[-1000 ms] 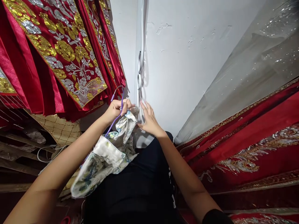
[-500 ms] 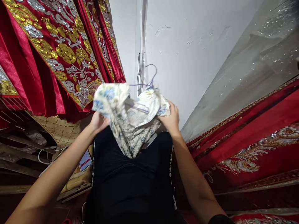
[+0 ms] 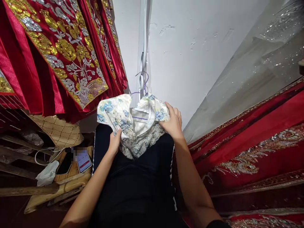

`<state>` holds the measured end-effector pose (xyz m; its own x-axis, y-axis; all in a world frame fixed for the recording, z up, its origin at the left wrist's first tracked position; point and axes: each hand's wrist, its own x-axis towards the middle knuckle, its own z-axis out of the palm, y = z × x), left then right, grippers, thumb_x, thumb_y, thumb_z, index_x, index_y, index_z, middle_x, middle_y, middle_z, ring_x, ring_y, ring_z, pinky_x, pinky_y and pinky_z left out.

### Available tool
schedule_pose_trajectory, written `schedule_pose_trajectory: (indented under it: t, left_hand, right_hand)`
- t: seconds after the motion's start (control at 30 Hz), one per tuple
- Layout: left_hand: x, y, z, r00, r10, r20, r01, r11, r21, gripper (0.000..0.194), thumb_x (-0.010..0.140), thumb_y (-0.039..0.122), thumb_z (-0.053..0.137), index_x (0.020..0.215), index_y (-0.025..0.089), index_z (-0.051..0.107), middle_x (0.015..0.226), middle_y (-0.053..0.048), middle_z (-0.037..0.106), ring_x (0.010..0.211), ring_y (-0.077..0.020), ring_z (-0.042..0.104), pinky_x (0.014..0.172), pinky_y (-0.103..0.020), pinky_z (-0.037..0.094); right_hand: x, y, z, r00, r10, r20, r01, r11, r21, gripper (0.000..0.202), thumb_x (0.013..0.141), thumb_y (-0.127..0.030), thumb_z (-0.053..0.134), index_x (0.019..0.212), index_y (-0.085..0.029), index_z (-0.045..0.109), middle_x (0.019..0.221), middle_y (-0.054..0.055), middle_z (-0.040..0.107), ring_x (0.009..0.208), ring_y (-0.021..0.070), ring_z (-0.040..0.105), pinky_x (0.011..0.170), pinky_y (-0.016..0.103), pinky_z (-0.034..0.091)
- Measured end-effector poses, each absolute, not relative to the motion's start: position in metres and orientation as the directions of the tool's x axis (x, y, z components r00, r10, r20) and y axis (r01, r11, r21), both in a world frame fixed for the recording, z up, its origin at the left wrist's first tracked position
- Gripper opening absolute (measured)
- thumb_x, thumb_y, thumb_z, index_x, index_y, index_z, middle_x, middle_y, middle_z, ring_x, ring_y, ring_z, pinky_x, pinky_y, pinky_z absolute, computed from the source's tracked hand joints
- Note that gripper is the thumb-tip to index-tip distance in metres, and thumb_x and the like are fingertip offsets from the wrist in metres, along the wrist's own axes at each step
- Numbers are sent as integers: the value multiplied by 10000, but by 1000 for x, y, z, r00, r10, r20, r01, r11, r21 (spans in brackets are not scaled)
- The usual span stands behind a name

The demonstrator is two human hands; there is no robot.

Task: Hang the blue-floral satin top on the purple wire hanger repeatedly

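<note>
A white garment with blue flowers (image 3: 123, 117) hangs over my lap on a thin purple hanger (image 3: 146, 83), whose hook points up. My left hand (image 3: 115, 141) pinches the garment's front below its left sleeve, thumb on top. On the other side, my right hand (image 3: 173, 122) is closed round the right sleeve edge, with the thumb underneath. The neckline gapes open between them, and the hanger's lower bar shows inside it. The garment's lower part lies bunched on my dark trousers.
Red embroidered cloth (image 3: 68, 50) hangs at the left. Red beaded fabric (image 3: 261, 152) and a sheer covering (image 3: 237, 79) are at the right. Two phones, one lit (image 3: 84, 162), and a white cable (image 3: 38, 155) lie at the lower left. A pale wall (image 3: 190, 41) stands ahead.
My left hand has moved right and inward, from under the left sleeve to the garment's front. The garment has spread flatter, and the hanger hook has shifted left and slightly down.
</note>
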<state>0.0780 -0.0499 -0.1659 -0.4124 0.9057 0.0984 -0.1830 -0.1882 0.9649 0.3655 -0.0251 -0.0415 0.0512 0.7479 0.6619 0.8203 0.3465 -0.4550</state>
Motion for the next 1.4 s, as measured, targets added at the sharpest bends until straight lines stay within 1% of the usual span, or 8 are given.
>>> schedule_pose_trajectory:
  t: [0.23, 0.4, 0.6, 0.67, 0.73, 0.83, 0.93, 1.4]
  left_hand:
    - [71, -67, -178, -422, 902, 89, -243, -207, 948, 522, 830, 454, 751, 1240, 140, 679, 1322, -153, 671, 1261, -299, 623, 1112, -434, 463]
    - [65, -76, -182, -389, 918, 80, -178, -160, 971, 539, 778, 430, 800, 1206, 119, 696, 1264, -164, 700, 1210, -317, 652, 1077, -452, 490]
    - [80, -89, -198, -305, 951, 41, -141, -88, 986, 511, 796, 442, 777, 1192, 125, 711, 1271, -155, 701, 1219, -331, 646, 1081, -479, 480]
    - [84, -90, -199, -280, 959, 51, -132, -91, 987, 513, 792, 439, 780, 1193, 126, 713, 1275, -149, 700, 1237, -335, 634, 1108, -486, 455]
    - [88, -90, -198, -249, 967, 54, -125, -87, 988, 521, 782, 440, 787, 1184, 116, 716, 1258, -149, 709, 1239, -343, 630, 1122, -497, 438]
    - [89, -91, -196, -163, 985, 49, -180, -79, 980, 551, 777, 441, 793, 1202, 102, 705, 1248, -154, 712, 1235, -352, 631, 1117, -501, 442]
    - [87, -95, -195, -103, 994, 32, -306, -62, 950, 606, 771, 406, 807, 1291, 128, 663, 1314, -143, 681, 1237, -331, 633, 1110, -473, 457]
    - [88, -107, -186, -63, 995, -72, -491, 32, 870, 719, 716, 337, 858, 1370, 168, 613, 1331, -138, 672, 1247, -330, 626, 1137, -458, 443]
  right_hand:
    - [382, -23, -89, 258, 738, 623, 425, 492, -760, 679, 748, -266, 612, 1423, -224, 550, 1391, 108, 575, 1298, 279, 518, 1124, 437, 399]
    - [383, -29, -115, 530, 700, 479, 205, 442, -873, 464, 839, -336, 428, 1151, -110, 687, 1114, 143, 704, 1073, 262, 640, 966, 393, 500]
    - [346, -52, -144, 691, 648, 320, 225, 228, -947, 536, 844, -393, 552, 1319, -150, 492, 1384, 201, 525, 1151, 264, 550, 973, 392, 463]
    - [321, -58, -153, 613, 735, 288, 208, 202, -957, 400, 868, -404, 539, 1198, -179, 561, 1219, 160, 627, 1039, 252, 598, 907, 379, 495]
    - [294, -59, -162, 431, 876, 219, 174, 157, -972, 313, 878, -479, 540, 920, -188, 648, 858, 97, 692, 761, 219, 635, 710, 334, 525]
    - [263, -53, -172, 94, 995, 24, 121, 13, -993, 518, 877, -653, 488, 665, -196, 612, 562, 38, 591, 499, 166, 545, 502, 281, 436]
    - [247, -46, -175, -39, 996, -77, 70, -74, -995, 524, 856, -683, 502, 625, -216, 555, 527, 15, 543, 473, 152, 498, 483, 272, 383]
    - [247, -54, -185, -99, 995, -28, -13, -30, -999, 213, 818, -411, 551, 744, -222, 486, 602, -49, 494, 510, 108, 440, 501, 230, 333]
